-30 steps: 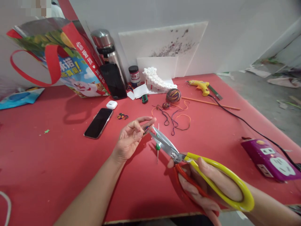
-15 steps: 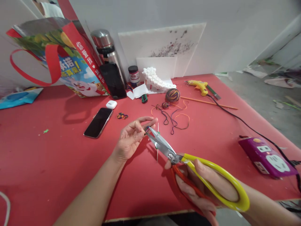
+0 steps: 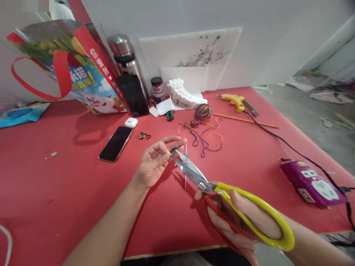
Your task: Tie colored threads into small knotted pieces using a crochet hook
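Observation:
Between the thumb and fingers of my left hand (image 3: 152, 165) is a small piece of dark, multicoloured yarn (image 3: 173, 150), mostly hidden by the fingertips. My right hand (image 3: 248, 208) grips a pair of scissors (image 3: 192, 173) by its yellow and red handles. The blades are parted, and their tips reach the yarn at my left fingertips. Beneath the blades, a thin metal needle (image 3: 185, 181) with a green part lies on the table, partly covered. Behind my hands, loose yarn strands (image 3: 203, 142) trail from a multicoloured yarn ball (image 3: 203, 111).
Left of my hands are a phone (image 3: 115, 144), a white earbud case (image 3: 131, 122) and a small knotted yarn piece (image 3: 144, 136). A yellow glue gun (image 3: 234, 102), an orange stick (image 3: 246, 120) and a purple power box (image 3: 313, 183) lie right. A bag (image 3: 97, 88) and flask (image 3: 133, 66) stand behind.
The scissors' blades have shifted very slightly at the yarn. Both hands stay in nearly the same place, with the same hold.

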{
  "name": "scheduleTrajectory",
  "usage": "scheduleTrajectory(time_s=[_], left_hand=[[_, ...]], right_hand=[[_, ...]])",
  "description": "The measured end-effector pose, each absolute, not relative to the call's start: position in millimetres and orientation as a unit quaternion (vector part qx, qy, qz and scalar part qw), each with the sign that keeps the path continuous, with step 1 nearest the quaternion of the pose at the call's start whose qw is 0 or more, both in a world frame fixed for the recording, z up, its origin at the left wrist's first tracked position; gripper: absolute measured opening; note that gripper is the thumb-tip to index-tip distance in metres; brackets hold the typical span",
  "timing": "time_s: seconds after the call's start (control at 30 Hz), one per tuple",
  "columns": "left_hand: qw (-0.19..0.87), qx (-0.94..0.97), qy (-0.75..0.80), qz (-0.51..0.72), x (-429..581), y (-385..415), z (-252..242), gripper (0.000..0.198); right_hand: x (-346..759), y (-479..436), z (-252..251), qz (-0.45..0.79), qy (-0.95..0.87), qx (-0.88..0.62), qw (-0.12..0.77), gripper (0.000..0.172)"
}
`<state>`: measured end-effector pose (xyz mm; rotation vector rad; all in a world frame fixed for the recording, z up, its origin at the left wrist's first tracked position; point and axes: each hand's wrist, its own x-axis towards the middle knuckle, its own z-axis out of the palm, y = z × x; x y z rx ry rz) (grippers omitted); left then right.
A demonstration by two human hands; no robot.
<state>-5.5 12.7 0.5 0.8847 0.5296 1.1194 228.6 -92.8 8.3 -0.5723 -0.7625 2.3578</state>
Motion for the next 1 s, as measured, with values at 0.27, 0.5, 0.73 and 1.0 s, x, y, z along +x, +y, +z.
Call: scheduleTrajectory(time_s=[0.27, 0.5, 0.73, 1.0], left_hand=[[0.735, 0.399, 0.228, 0.499, -5.9, 12.1, 0.3, 0.008], [0.757, 0.364, 0.214, 0.499, -3.4, 8.9, 4.9, 0.008], [0.756, 0.362, 0.227, 0.496, -3.3, 7.5, 4.3, 0.011], [0.761, 0.360, 0.214, 0.496, -2.9, 6.8, 5.6, 0.012]], right_hand=[[226.2, -91.9, 10.5, 0.879, -0.298, -0.225, 0.297, 0.052], [222.1, -92.0, 8.5, 0.866, -0.330, -0.237, 0.291, 0.061], [212.8, -92.6, 12.6, 0.840, -0.343, -0.272, 0.319, 0.052], [209.2, -95.4, 15.4, 0.818, -0.354, -0.322, 0.320, 0.056]])
